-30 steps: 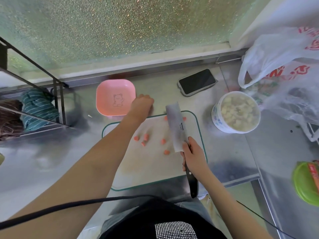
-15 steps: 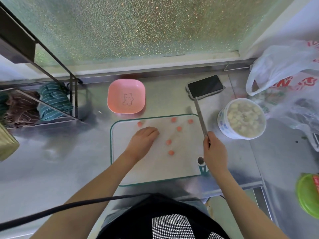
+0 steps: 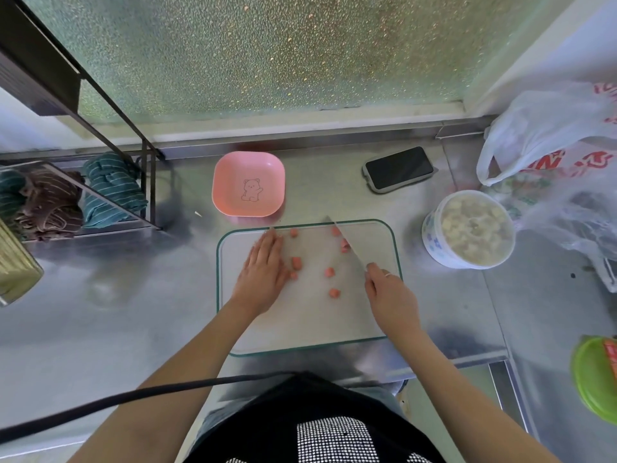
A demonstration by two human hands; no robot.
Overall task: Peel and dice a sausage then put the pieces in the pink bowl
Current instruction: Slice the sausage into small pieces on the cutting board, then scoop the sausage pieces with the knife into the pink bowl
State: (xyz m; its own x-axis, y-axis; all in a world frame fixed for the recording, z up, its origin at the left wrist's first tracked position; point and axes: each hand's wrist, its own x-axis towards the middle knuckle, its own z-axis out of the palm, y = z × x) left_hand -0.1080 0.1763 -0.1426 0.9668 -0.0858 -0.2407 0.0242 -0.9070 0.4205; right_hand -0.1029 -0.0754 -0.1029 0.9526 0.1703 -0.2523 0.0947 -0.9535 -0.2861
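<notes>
Several pink sausage pieces (image 3: 329, 272) lie scattered on the white cutting board (image 3: 307, 322) with a green rim. My left hand (image 3: 263, 272) lies flat on the board's left part, fingers straight, touching pieces at its right edge. My right hand (image 3: 389, 292) grips the handle of a knife (image 3: 347, 243), whose blade slants up-left across the board's far right, against two pieces. The pink bowl (image 3: 248, 183) with a bear drawing stands empty just beyond the board.
A phone (image 3: 399, 168) lies at the back right. A white tub of pale food (image 3: 469, 228) stands right of the board, plastic bags (image 3: 551, 155) behind it. A rack with folded cloths (image 3: 83, 192) is at the left. A green lid (image 3: 597, 379) sits at the right edge.
My left hand came back from the bowl and flattened on the board's left side. The knife swung from the board's right edge to slant inward against the pieces.
</notes>
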